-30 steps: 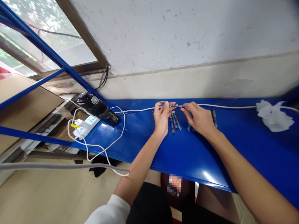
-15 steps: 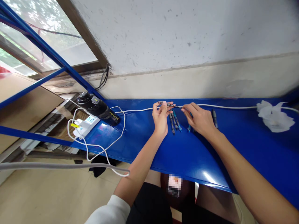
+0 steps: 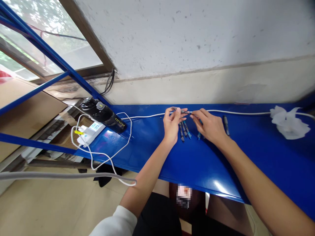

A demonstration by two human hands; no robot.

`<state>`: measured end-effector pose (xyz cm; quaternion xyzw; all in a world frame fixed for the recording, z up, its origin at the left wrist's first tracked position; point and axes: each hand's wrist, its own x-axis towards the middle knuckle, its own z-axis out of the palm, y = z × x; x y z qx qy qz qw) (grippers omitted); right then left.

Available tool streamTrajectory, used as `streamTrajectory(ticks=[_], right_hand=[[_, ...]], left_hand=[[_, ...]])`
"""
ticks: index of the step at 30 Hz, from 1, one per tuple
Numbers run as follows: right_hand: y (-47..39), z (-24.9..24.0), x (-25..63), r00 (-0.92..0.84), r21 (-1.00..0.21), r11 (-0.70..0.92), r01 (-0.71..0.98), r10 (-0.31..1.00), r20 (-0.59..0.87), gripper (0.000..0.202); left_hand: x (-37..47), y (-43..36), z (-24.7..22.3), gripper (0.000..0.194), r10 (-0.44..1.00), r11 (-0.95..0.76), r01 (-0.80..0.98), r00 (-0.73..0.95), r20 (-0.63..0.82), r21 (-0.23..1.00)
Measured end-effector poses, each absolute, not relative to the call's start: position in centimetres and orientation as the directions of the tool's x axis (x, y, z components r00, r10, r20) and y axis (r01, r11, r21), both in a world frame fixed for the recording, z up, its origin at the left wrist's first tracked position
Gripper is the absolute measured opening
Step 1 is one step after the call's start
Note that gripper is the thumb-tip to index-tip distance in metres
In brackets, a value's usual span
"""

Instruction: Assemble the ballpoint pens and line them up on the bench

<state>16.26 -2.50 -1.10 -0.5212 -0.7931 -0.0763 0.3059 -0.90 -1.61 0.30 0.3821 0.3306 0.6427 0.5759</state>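
My left hand (image 3: 172, 126) pinches a clear pen barrel (image 3: 176, 109) between thumb and fingers above the blue tabletop. A thin dark refill (image 3: 187, 112) runs from the barrel to my right hand (image 3: 208, 124), whose fingertips are closed on its other end. Below and between my hands lie several pens (image 3: 184, 131), dark and blue, side by side. Another blue-tipped pen (image 3: 199, 135) shows partly from under my right hand. To the right of that hand rests a dark grey pen (image 3: 226, 125).
A black bottle (image 3: 104, 114) stands at the left, beside a white power strip (image 3: 90, 132) with a looped white cable (image 3: 110, 158). Crumpled white tissue (image 3: 289, 123) lies at the right. A blue frame bar (image 3: 46, 49) crosses the left side.
My left hand has moved slightly right with the barrel, closer to my right hand. Less of the thin refill shows between them.
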Motion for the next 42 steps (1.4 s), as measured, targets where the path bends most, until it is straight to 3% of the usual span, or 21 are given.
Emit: streamTrajectory(ticks=[11, 42], right_hand=[[-2.4, -1.64, 16.26, -0.23, -0.302, 0.467, 0.831, 0.783, 0.577, 0.039], [-2.39, -1.58, 16.41, -0.238, -0.34, 0.501, 0.796, 0.775, 0.586, 0.035]], left_hand=[[-0.84, -1.57, -0.34, 0.029, 0.99, -0.083, -0.432, 0.067, 0.124, 0.898], [-0.74, -1.41, -0.52, 0.026, 0.989, -0.1, -0.438, 0.056, 0.138, 0.893]])
